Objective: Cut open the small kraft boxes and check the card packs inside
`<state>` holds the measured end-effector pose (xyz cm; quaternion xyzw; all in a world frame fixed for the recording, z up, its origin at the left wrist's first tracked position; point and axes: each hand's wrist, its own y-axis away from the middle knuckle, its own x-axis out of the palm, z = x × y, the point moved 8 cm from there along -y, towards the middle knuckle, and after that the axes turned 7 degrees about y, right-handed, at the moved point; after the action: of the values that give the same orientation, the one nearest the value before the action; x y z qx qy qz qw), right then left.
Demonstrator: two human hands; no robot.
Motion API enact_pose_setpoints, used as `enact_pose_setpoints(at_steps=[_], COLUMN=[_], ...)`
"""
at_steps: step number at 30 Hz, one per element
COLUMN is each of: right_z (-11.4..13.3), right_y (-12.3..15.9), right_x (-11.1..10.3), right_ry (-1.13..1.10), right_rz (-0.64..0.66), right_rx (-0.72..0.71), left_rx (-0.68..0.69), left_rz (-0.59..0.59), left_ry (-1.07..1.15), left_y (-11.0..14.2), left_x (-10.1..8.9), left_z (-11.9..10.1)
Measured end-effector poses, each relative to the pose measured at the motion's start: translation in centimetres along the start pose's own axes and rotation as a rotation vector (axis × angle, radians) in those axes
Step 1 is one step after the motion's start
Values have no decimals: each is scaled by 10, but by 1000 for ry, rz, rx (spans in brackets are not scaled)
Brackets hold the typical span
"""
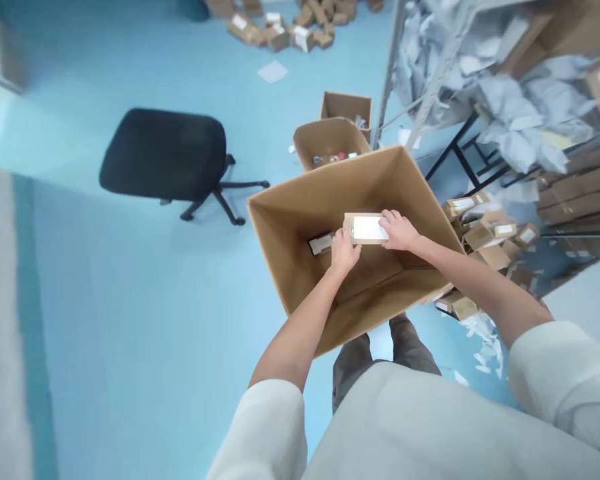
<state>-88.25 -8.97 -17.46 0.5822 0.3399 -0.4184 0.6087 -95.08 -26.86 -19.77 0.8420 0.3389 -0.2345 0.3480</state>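
Between my two hands is a small cardboard box [369, 229] with a white label on top, held over the inside of a large open carton [300, 200]. My left hand [345, 250] grips its left end, fingers closed around the edge. At the other end, my right hand [399, 231] holds the right side, with fingers on the label. Below and left of my left hand, a flat pale packet [321, 244] lies on the carton's floor. Part of that packet is hidden behind my left hand.
Two smaller open cartons [325, 137] stand behind the large one. A black office chair [165, 155] is to the left. Piled small boxes [500, 233] and a rack with grey plastic bags [515, 113] are on the right. More boxes [300, 33] lie on the far floor.
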Motion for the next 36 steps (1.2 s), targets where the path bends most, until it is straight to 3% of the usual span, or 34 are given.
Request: enact_pose_setpoints(at_steps=[3,6,9,12,15,19,22,26,29,31,36], right_z=[-32,-75,-125,-180,-233,-291,-325,-361,-380,-389,-405], right_y=[62,129,205,291,388,525,620,721,775,802,840], right_x=[-59,-103,-126,-122,-93,-30,21,88,135,164,215], right_ry=[-32,-37,-41,-52,-67,-105,-146,-199,-257,-306,-393], right_rz=[-109,-211,-297,-347,-355,-313,-272,-244,-240,-236,-225], right_rx=[122,229,339,470,612,800,923,1057,1152,1228,1398], left_rx=[182,336,458,557,645,719,748,768,804,824,827], left_rz=[-3,10,40,94,196,315,393,527,610,655,752], left_ry=[-23,-28,-38,-46,-53,-77,-145,-275,-343,-372,-410], left_y=[15,30,45,63,92,149,198,253,284,300,321], left_x=[-25,-29,-7,46,129,262,360,475,541,576,633], left_z=[-83,-168,-253,-332,-402,-480,-524,-560,-575,-581,-590])
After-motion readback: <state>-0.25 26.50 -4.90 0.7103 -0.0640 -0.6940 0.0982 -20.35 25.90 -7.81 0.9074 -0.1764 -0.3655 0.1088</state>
